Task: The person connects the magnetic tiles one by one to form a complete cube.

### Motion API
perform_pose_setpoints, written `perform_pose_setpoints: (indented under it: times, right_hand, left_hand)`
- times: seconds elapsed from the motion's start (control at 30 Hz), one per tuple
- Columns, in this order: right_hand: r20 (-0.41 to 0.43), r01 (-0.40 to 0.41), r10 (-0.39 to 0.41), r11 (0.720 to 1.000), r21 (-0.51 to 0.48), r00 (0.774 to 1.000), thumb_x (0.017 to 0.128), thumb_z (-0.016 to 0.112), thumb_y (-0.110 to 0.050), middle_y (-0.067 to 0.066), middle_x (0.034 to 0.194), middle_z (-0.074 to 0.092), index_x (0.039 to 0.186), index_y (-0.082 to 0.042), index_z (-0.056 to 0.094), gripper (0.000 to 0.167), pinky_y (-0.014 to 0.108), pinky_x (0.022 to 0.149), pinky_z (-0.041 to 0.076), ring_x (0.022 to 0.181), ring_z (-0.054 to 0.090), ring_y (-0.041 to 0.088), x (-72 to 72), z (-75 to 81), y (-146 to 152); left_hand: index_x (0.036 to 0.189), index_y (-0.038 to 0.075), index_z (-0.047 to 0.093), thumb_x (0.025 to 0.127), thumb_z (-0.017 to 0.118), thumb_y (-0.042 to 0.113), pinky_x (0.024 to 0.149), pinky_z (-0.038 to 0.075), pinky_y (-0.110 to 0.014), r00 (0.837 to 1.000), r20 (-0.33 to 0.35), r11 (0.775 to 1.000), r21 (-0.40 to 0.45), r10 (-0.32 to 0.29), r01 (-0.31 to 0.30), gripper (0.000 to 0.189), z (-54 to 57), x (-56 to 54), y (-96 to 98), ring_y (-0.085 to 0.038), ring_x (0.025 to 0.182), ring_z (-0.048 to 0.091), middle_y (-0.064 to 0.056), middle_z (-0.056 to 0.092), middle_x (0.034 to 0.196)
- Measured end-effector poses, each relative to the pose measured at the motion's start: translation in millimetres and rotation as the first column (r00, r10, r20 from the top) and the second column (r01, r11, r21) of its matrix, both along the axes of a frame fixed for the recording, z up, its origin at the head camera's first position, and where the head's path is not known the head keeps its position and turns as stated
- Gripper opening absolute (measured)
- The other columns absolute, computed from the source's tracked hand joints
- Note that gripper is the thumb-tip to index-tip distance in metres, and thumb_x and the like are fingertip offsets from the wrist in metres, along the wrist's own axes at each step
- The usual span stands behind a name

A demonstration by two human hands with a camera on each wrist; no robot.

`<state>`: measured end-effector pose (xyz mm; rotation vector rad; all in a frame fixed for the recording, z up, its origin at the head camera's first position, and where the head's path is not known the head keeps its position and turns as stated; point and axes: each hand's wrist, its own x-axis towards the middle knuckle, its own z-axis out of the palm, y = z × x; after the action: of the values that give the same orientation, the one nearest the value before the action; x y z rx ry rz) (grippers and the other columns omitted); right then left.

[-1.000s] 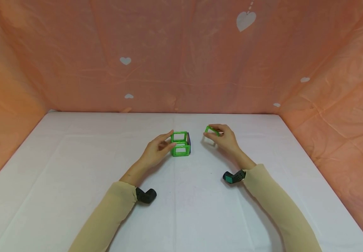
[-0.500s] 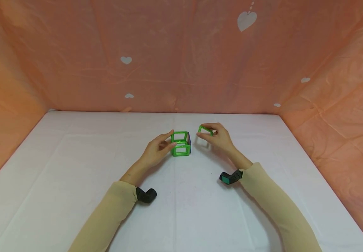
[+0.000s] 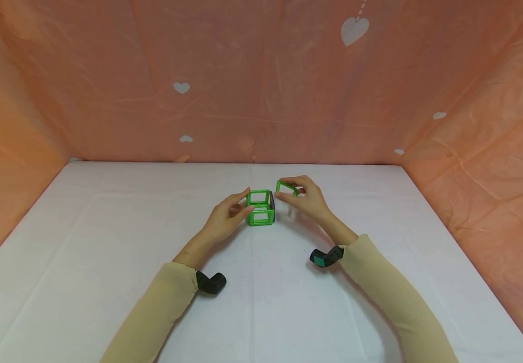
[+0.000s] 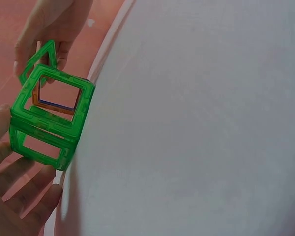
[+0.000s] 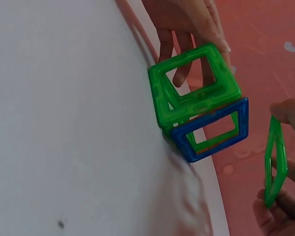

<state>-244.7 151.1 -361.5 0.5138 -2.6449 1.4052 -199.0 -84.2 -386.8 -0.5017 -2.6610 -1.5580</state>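
Near the middle of the white table stands a small hollow cube of magnetic tiles (image 3: 261, 210), with green frames on its visible sides. A blue tile (image 5: 243, 115) forms the side facing the right hand, and an orange tile edge (image 4: 54, 107) shows through the frame. My left hand (image 3: 225, 217) grips the cube from the left, thumb at the front and a finger at the far upper edge. Just right of the cube, my right hand (image 3: 309, 199) pinches a green square magnetic tile (image 5: 283, 162) between thumb and fingers. That tile is raised off the table and apart from the cube.
White cloth covers the table (image 3: 152, 312). An orange sheet (image 3: 261, 85) with pale hearts hangs behind it and along both sides. Each wrist carries a black camera device, one on the left (image 3: 211, 283) and one on the right (image 3: 326, 258).
My right hand has moved left with the green square tile, bringing it close to the cube's right side. The left hand and the cube have stayed in place.
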Motion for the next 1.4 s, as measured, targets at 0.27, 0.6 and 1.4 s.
perform_pose_setpoints:
  times: [0.27,0.6,1.4]
  right_hand:
    - [-0.037,-0.033,0.033,0.999,-0.023,0.999,0.081,0.077,-0.023,0.010,0.114,0.061,0.119,-0.009,0.068,0.041,0.039,0.088,0.045,0.105,0.053,0.022,2.4,-0.2,-5]
    - [-0.068,-0.059,0.058,0.998,-0.013,0.996,0.080,0.078,-0.020,0.010,0.113,0.062,0.119,-0.009,0.068,0.041,0.036,0.087,0.046,0.104,0.053,0.021,3.3,0.6,-10]
    - [-0.093,-0.184,0.180,0.982,-0.034,0.979,0.077,0.081,-0.017,0.008,0.114,0.059,0.119,-0.009,0.068,0.045,0.050,0.089,0.044,0.106,0.053,0.020,3.8,2.2,-26]
  left_hand:
    - [0.146,0.008,0.040,0.097,0.059,0.024,0.091,0.050,-0.048,0.999,-0.041,1.000,0.006,0.000,0.001,0.055,-3.0,2.1,0.2,-0.034,0.106,0.062,-0.017,0.052,0.137]
    - [0.147,0.010,0.038,0.096,0.059,0.022,0.092,0.049,-0.050,0.999,-0.037,1.000,0.027,-0.003,0.004,0.056,-5.1,2.4,-1.0,-0.036,0.106,0.062,-0.022,0.058,0.125]
    - [0.151,0.010,0.031,0.091,0.066,0.028,0.102,0.044,-0.048,0.999,0.035,0.999,-0.035,-0.041,0.042,0.071,-3.6,1.8,-5.7,-0.037,0.122,0.055,-0.020,0.047,0.143]
